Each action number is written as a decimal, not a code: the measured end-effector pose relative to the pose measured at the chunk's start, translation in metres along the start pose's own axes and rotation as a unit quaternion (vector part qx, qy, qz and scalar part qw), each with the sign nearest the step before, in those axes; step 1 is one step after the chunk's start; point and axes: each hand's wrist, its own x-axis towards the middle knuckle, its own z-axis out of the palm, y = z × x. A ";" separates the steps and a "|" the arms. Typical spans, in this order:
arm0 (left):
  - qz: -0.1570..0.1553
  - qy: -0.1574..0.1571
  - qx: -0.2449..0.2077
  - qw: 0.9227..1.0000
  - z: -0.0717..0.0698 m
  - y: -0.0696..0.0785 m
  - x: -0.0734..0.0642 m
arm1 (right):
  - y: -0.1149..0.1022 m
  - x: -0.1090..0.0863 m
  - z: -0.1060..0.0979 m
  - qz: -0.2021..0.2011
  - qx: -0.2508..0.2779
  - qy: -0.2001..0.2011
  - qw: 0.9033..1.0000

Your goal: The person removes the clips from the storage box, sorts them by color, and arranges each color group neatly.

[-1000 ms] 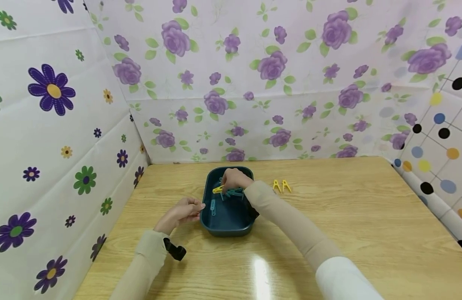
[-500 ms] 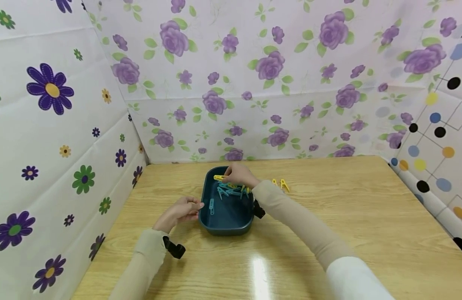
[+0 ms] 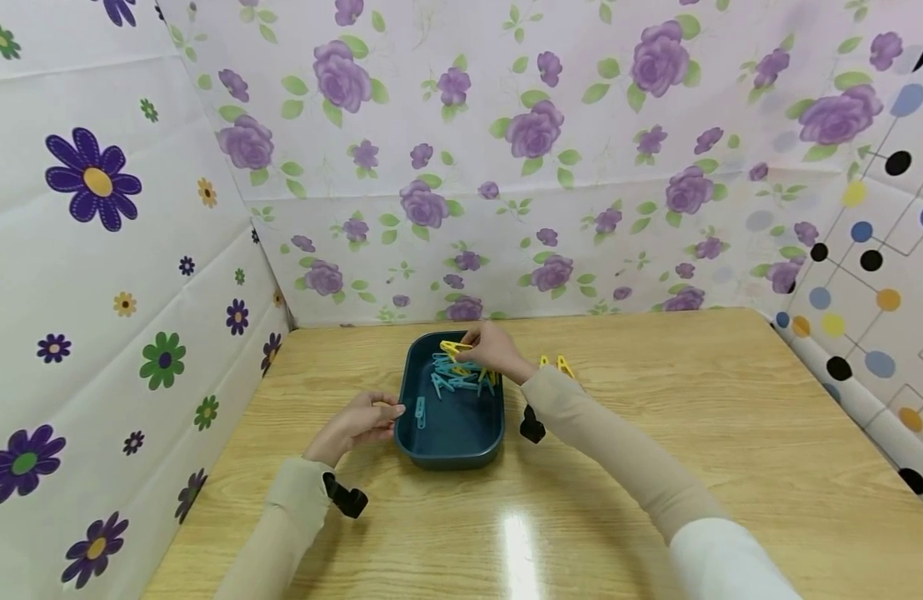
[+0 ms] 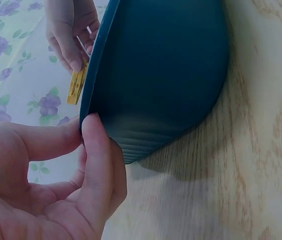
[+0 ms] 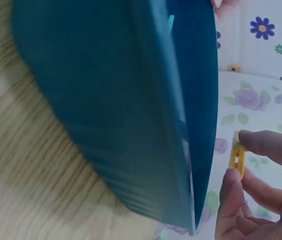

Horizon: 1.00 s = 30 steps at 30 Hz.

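Observation:
A dark blue-green plastic tub stands on the table. My left hand pinches its left rim between thumb and fingers, seen close in the left wrist view, where the tub's outer wall fills the top. Over the tub's far right part, my right hand pinches a yellow clothespin; the right wrist view has this clothespin between thumb and fingertips. Below it in the tub lies a pile of blue clothespins with some yellow ones among them. One blue clothespin lies apart near the left wall.
Two yellow clothespins lie on the wooden table right of the tub, partly behind the right forearm. Flowered cloth hangs at the back and left; a dotted cloth is on the right.
My right hand has lifted up from the pile and moved slightly right, with a yellow clothespin in its fingers. More of the pile shows. My left hand keeps its hold on the rim.

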 end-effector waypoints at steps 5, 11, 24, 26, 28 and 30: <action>-0.001 0.009 0.009 1.000 0.001 0.002 0.000 | 0.006 -0.006 -0.002 -0.017 0.005 0.029 0.999; -0.001 0.016 0.020 1.000 0.003 0.003 0.000 | 0.013 -0.012 -0.004 -0.033 0.011 0.057 0.998; -0.006 0.020 0.026 0.999 0.003 0.003 0.000 | 0.031 -0.017 0.000 -0.059 0.057 0.086 0.993; -0.004 0.020 0.027 0.999 0.003 0.003 0.000 | 0.034 -0.018 0.000 -0.065 0.065 0.097 0.991; -0.001 0.017 0.029 0.999 0.002 0.003 0.000 | 0.037 -0.020 0.000 -0.071 0.072 0.109 0.989; -0.001 0.017 0.027 0.999 0.002 0.003 0.001 | 0.039 -0.021 0.000 -0.075 0.074 0.118 0.987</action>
